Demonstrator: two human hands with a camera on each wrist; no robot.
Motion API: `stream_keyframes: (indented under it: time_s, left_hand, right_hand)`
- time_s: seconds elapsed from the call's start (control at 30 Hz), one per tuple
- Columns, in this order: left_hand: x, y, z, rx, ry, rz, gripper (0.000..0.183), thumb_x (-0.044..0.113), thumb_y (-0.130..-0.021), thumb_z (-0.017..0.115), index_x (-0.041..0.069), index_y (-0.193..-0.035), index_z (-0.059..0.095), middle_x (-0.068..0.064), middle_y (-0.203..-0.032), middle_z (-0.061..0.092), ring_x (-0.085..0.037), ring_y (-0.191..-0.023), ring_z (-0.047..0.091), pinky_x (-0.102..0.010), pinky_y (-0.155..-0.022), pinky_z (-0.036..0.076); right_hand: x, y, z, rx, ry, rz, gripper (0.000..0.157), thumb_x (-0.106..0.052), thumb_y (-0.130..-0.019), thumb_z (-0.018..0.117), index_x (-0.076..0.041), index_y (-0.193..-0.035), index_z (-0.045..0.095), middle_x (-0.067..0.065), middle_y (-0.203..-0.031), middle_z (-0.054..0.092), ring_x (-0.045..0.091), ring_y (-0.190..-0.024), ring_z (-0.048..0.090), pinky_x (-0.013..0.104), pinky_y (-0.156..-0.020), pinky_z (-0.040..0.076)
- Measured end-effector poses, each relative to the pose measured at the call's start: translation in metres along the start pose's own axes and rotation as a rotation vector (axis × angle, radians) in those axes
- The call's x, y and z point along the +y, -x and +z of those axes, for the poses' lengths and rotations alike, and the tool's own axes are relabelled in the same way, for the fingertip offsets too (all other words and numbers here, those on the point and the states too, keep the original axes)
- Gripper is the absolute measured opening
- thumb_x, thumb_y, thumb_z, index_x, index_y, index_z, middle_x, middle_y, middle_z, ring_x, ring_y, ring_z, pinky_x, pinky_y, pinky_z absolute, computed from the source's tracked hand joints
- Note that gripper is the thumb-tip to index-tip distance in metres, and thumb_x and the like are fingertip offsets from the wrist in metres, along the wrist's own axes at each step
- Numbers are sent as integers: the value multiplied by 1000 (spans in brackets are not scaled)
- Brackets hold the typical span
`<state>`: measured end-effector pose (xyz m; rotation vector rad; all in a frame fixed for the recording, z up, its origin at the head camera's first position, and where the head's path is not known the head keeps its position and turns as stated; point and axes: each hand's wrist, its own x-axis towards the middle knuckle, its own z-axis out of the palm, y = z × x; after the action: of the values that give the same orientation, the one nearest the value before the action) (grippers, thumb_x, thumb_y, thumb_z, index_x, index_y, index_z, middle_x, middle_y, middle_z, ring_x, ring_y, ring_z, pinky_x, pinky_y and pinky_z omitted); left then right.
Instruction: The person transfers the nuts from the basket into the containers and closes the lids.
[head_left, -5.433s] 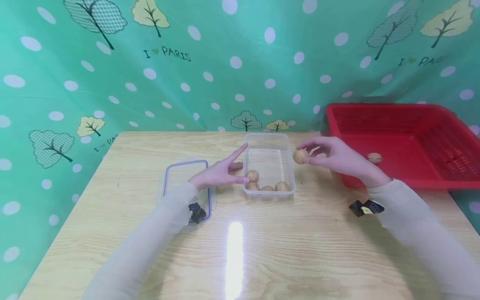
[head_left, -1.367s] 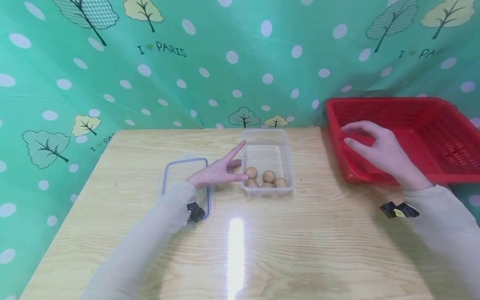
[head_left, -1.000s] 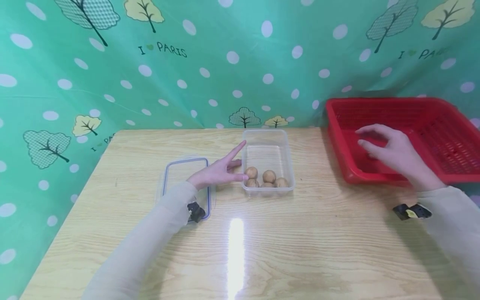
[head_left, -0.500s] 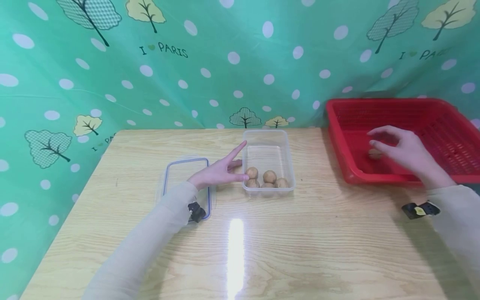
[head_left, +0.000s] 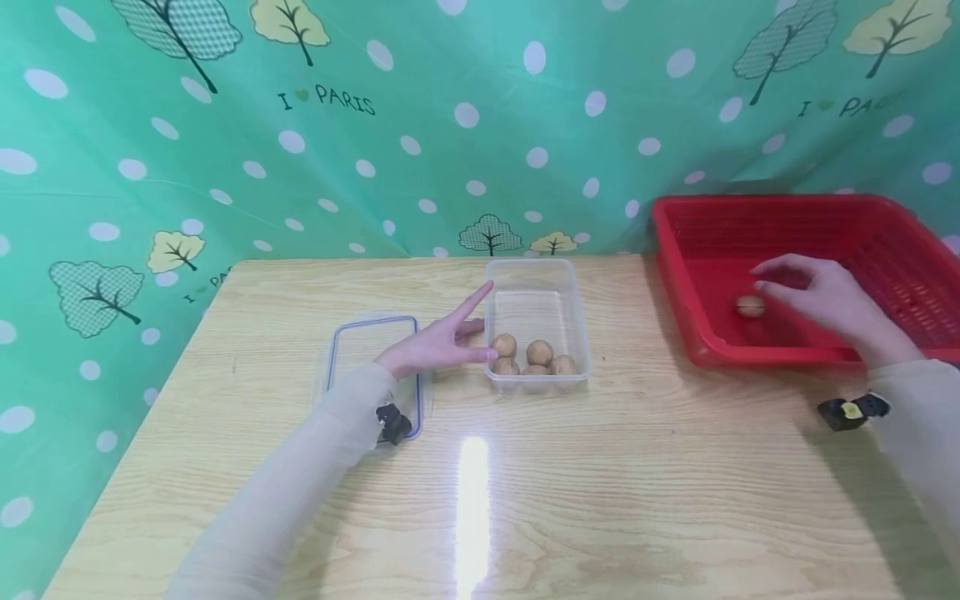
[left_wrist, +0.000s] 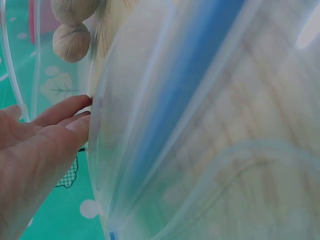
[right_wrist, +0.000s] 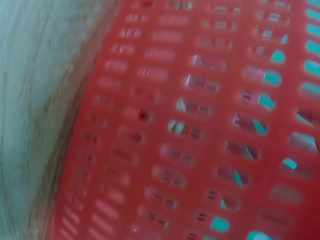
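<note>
My left hand point(head_left: 435, 344) rests against the left wall of a clear plastic container point(head_left: 528, 312), thumb and index finger spread wide. Several walnuts point(head_left: 538, 352) lie at the container's near end; two of these walnuts point(left_wrist: 71, 42) show through its wall in the left wrist view. Over the red basket point(head_left: 697, 340) hovers my right hand point(head_left: 828, 296), its thumb and fingers apart with nothing between them. Just left of its fingertips, one walnut point(head_left: 750, 307) lies on the basket floor. The right wrist view shows only the basket's slotted wall point(right_wrist: 165, 120), without the hand.
A clear lid point(head_left: 367, 323) with a blue seal lies on the wooden table point(head_left: 600, 483), partly under the left wrist. A green dotted cloth point(head_left: 420, 100) hangs behind the table. The basket's raised rim stands at the right.
A walnut that my right hand held earlier now lies in the container. The right hand has moved over the basket and drifted right, uncovering the walnut there. My left hand stays put.
</note>
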<state>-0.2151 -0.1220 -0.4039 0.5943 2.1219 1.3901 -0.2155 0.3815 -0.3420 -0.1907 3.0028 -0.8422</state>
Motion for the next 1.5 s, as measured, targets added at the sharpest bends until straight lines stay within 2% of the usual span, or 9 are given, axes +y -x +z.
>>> stream_keyframes:
  time_s: [0.1,0.23,0.4,0.57,0.67,0.8,0.9,1.27,1.5]
  left_hand:
    - [0,0,1,2,-5,0,101,25,-88,73,48,-151,-3,-9,-161,3,-30,-141,25,-46,-113,23]
    - [0,0,1,7,-13,-4,102,24,-88,73,46,-152,-3,-10,-160,4,-29,-141,26,-47,-113,24]
    - [-1,-1,1,4,-4,6,102,22,-89,72,44,-153,-4,-6,-161,1,-29,-141,25,-47,-112,24]
    - [-1,-2,2,-2,5,3,101,24,-88,72,46,-152,-3,-4,-161,-1,-29,-141,25,-47,-112,24]
    - [0,-2,2,-1,-3,-1,102,25,-88,73,45,-153,-4,-7,-161,2,-29,-141,25,-47,-112,25]
    - [1,-1,1,3,-12,-2,102,24,-89,72,44,-153,-5,-10,-160,3,-30,-141,26,-46,-112,25]
    - [0,0,1,3,-12,4,102,24,-89,72,44,-153,-5,-13,-160,4,-31,-141,25,-47,-112,24]
    - [2,0,1,6,-21,0,102,24,-89,72,45,-152,-5,-16,-159,7,-31,-141,26,-49,-112,24]
    - [1,0,1,7,-11,0,101,23,-89,72,44,-153,-4,-12,-160,4,-30,-141,25,-47,-113,23]
  right_hand:
    - [4,-2,-4,-42,-5,14,45,-19,-91,68,0,-129,55,27,-120,55,21,-99,44,12,-60,43]
    - [7,-6,-7,-79,-13,34,48,-19,-90,69,0,-131,52,28,-123,52,36,-106,43,16,-59,46]
    - [14,-9,-8,-137,-9,37,50,-18,-90,69,1,-132,51,29,-124,52,40,-108,43,20,-62,47]
    - [21,-12,-6,-183,-9,50,49,-21,-91,68,4,-131,52,29,-124,53,38,-107,44,28,-70,48]
    - [24,-14,-3,-198,-4,37,48,-23,-92,68,5,-129,55,26,-120,57,21,-103,50,25,-73,45]
    - [22,-18,2,-247,4,38,52,-26,-91,69,5,-130,54,24,-120,59,19,-102,52,29,-79,45]
    - [20,-19,5,-287,4,40,56,-28,-91,69,6,-132,50,27,-124,55,36,-109,47,41,-83,44]
    - [19,-18,5,-480,-2,-28,68,-25,-80,79,-5,-138,50,18,-125,54,36,-111,46,36,-75,49]
    - [20,-18,7,-466,23,-61,61,-23,-80,79,-5,-133,56,13,-119,59,31,-106,50,36,-75,49]
